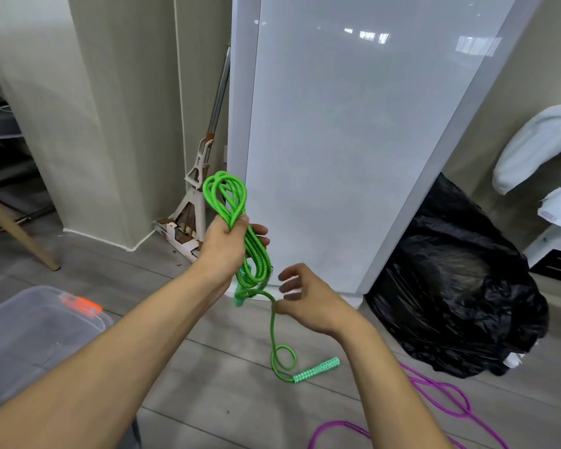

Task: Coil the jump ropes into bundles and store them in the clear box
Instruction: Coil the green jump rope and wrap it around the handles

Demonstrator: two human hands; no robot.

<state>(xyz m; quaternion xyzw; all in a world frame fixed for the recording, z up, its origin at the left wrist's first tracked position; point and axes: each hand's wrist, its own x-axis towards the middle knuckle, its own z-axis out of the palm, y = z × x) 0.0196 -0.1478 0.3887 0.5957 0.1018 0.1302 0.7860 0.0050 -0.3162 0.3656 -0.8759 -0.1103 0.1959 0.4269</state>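
The green jump rope [237, 218] was braided cord, matt and rough-woven, its handle [318, 370] patterned with a textured grip. The purple rope [441, 392] looked smooth, glossy plastic. The clear box [30, 332] was frosted translucent plastic with an orange latch [81, 304]. The floor [208, 384] was matt grey wood-grain plank. The black bag [450, 286] was shiny, crinkled plastic; the white panel [353, 140] was glossy.

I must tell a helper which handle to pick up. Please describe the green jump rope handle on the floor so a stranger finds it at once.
Start at the tall glossy white cabinet and look down to the grey wood floor before it. There lies the green patterned jump rope handle, left of the crumpled black plastic bag. Unlike the purple rope nearby, it ends the green rope hanging from the person's hands.
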